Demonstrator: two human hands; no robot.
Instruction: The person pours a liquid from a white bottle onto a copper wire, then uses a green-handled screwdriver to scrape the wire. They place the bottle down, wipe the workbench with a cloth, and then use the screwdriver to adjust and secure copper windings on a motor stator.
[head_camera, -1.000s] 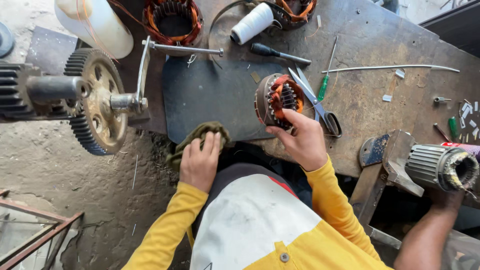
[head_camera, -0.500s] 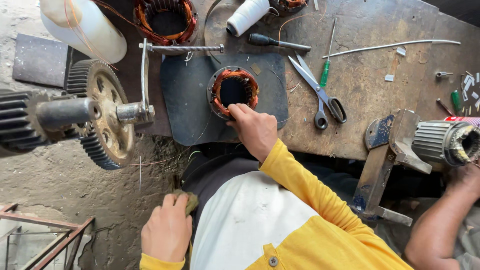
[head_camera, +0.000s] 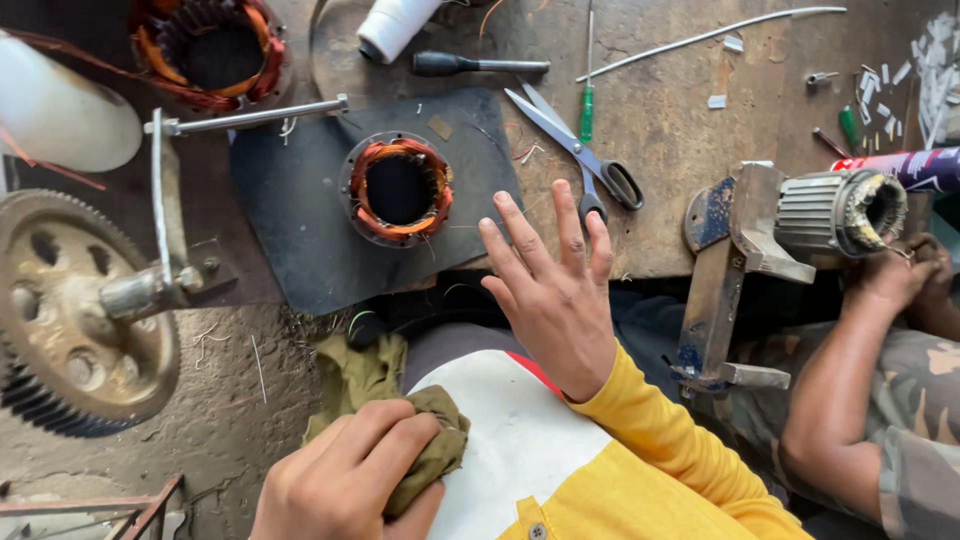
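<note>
Your left hand (head_camera: 345, 480) gripped the rag (head_camera: 425, 450) to wipe, while your right hand (head_camera: 555, 290) hung spread and empty, clear of the motor coil (head_camera: 398, 188).

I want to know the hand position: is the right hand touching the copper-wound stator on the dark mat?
Apart. In the head view the right hand is spread open beside the stator, and a strip of bare dark mat shows between its fingers and the stator's rim.
</note>
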